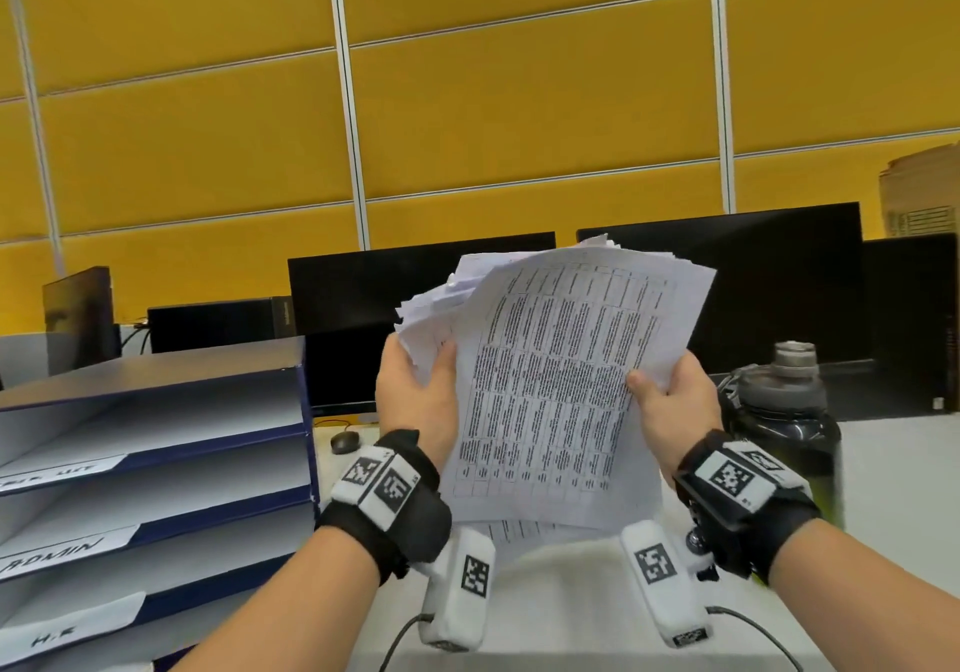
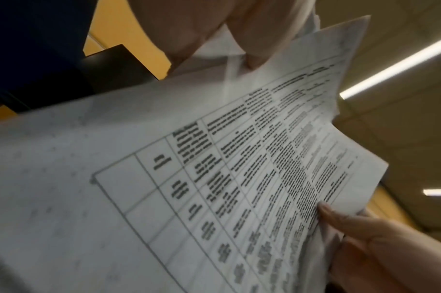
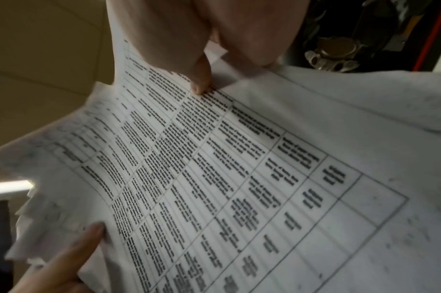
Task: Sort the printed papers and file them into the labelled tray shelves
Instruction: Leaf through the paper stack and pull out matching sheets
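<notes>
I hold a loose stack of printed papers (image 1: 550, 375) upright in front of me, above the desk. The top sheet (image 2: 239, 178) carries a dense printed table. My left hand (image 1: 415, 396) grips the stack's left edge, thumb on the front. My right hand (image 1: 670, 406) grips the right edge, thumb (image 3: 200, 79) pressed on the top sheet (image 3: 214, 178). To my left stands the blue tray shelf unit (image 1: 306, 442), its shelves bearing white labels; one reads ADMIN (image 1: 57, 557), the lowest one (image 1: 52, 635) H.R. The shelves look empty.
Two dark monitors (image 1: 363, 286) stand behind the papers. A dark water bottle (image 1: 784, 422) stands close to my right hand. A computer mouse (image 1: 345, 441) lies beside the trays. A yellow panelled wall is behind the desk.
</notes>
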### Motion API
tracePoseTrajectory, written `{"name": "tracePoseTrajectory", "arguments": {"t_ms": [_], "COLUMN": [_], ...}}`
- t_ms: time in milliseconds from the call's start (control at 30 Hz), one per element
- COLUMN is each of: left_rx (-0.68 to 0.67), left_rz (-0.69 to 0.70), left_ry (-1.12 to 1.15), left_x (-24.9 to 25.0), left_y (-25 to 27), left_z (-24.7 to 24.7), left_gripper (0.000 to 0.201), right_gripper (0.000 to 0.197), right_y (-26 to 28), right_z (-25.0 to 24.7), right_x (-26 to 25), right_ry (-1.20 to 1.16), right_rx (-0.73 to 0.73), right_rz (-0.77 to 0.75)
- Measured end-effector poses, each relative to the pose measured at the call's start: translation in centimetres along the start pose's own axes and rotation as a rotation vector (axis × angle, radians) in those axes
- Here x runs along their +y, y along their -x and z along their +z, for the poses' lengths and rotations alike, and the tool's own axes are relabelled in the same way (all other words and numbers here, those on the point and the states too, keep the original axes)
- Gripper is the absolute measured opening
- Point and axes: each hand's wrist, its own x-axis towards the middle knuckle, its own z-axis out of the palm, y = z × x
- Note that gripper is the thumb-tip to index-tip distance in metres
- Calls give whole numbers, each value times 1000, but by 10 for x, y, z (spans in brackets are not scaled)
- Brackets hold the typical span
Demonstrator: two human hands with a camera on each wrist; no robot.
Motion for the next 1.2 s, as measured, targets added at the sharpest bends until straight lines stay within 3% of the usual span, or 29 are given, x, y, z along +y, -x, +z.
{"name": "tracePoseTrajectory", "arguments": {"t_ms": [233,433,500,600,700,867,1067,1200], "left_rx": [-127,-16,-10,-65,-67,70,48,-14], "left_rz": [-80,28,46,-14,-74,-146,-105,-116], "left_ry": [-66,-12,-27,-73,-69,23,62,53], "left_x": [-23,-7,-6,-12,-20,-26,-21,-22], "left_y": [25,13,10,16,21,11,14,12], "left_z": [-1,7,10,14,9,0,1,-3], "left_gripper": [27,30,32,42,53,60,60,65], "right_gripper": [41,40,42,56,65,60,62,64], "right_y": [30,18,17,22,26,23,21,25], "right_z": [-8,0,3,6,6,7,7,5], "right_x": [19,4,0,2,8,6,0,-4], "right_ry": [76,54,66,95,68,47,-13,-15], "right_rx": [-248,-152,-186,-287,-279,-253,-226,-334], "right_rz": [34,-113,-122,-67,-38,-25,-54,-65]}}
